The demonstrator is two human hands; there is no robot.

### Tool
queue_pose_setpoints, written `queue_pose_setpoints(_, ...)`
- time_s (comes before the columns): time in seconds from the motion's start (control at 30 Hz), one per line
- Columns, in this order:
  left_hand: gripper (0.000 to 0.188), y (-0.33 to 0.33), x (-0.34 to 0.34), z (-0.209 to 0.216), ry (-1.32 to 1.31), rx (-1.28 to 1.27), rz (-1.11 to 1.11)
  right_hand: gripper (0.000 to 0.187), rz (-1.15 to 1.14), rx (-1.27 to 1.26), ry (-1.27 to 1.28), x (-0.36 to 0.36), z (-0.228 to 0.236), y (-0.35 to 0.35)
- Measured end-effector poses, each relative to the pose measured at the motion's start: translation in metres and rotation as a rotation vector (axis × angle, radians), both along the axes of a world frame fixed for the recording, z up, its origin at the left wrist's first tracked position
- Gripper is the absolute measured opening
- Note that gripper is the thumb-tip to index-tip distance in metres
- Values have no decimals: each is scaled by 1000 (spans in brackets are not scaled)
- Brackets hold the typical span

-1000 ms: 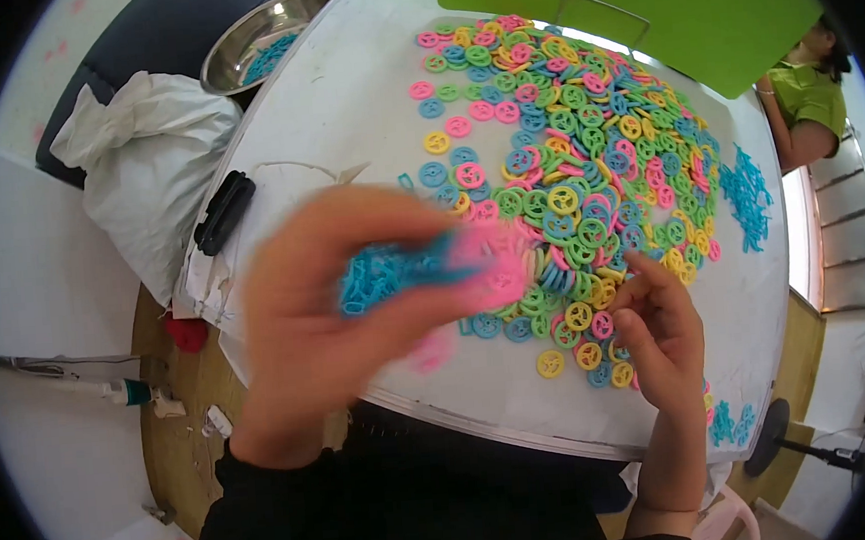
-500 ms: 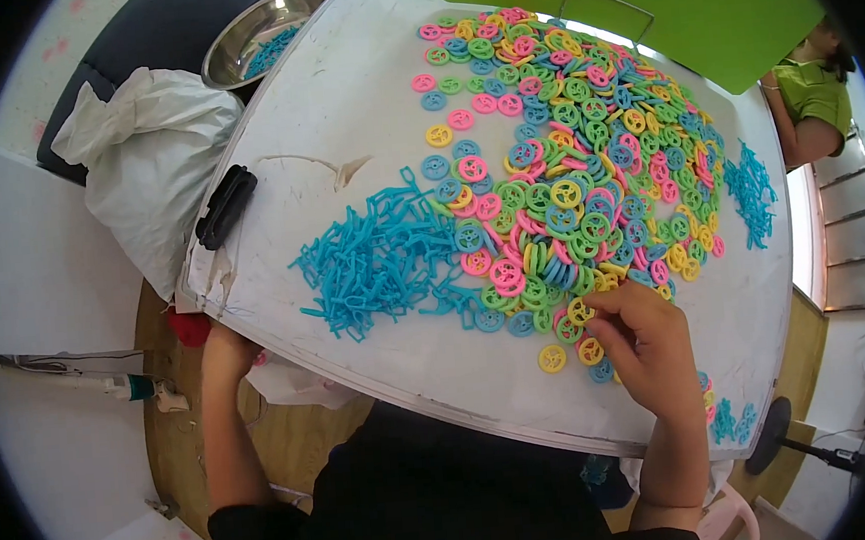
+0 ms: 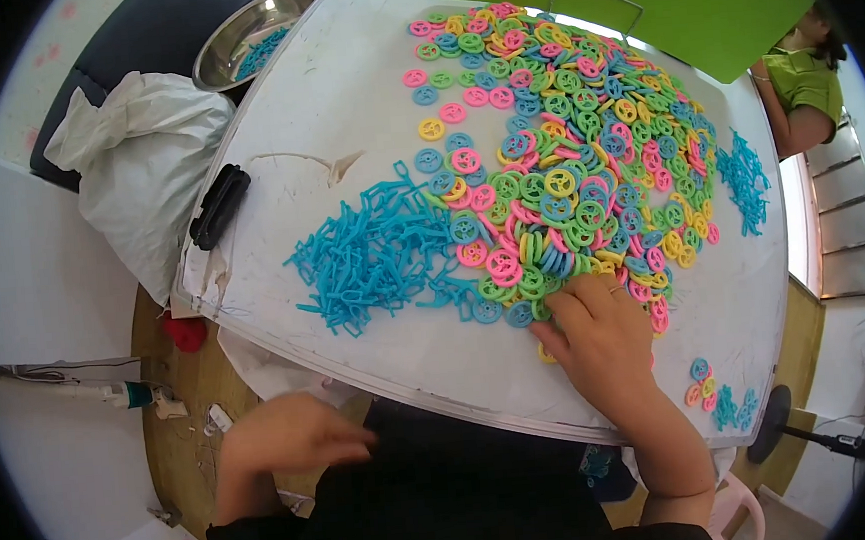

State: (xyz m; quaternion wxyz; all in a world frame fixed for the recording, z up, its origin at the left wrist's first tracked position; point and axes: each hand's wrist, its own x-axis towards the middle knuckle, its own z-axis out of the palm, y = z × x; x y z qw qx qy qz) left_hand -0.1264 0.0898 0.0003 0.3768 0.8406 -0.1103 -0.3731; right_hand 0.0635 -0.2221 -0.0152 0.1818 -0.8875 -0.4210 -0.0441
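Observation:
A broad heap of small plastic spoked wheels in pink, yellow, green and blue covers much of the white table. My right hand is at the heap's near edge, fingers curled down on the wheels and thumb to their left. Its palm and fingers hide what is beneath them. Left of the heap lies a pile of thin blue plastic clips. My left hand is off the table, in front of the near edge, its fingers pointing right. Blur hides whether it holds anything.
A black oblong case lies at the left table edge. Beyond that edge are a white sack and a metal bowl with blue pieces. A green board stands at the back. Small blue piles lie right; another person is beyond.
My left hand has come from beside the table's left corner to in front of my body. My right hand has moved slightly left and covers more wheels. The view has shifted a little.

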Motion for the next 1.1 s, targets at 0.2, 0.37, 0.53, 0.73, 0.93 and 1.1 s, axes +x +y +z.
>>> queue_pose_setpoints(0.2, 25, -76, 77, 26, -953, 182, 241, 24, -10, 147, -95, 2, -6, -4)
queue_pose_setpoints(0.37, 34, -90, 118, -9, -1183, 486, 304, 21, -83, 260, 6, 6, 1, -11)
queue_pose_setpoints(0.53, 38, -82, 119, -16, -1140, 449, 263, 15, -135, 429, 367, 9, 3, -12)
queue_pose_setpoints(0.73, 39, -80, 119, -5, -1306, 177, 392, 14, -150, 730, 992, 4, 10, -18)
queue_pose_setpoints(0.93, 46, -108, 108, -13, -941, -353, 328, 20, 114, 845, 1187, 1, 19, -22)
queue_pose_setpoints(1.1, 51, -127, 111, -23, -478, -609, 548, 14, 180, 922, 1217, 5, 9, -27)
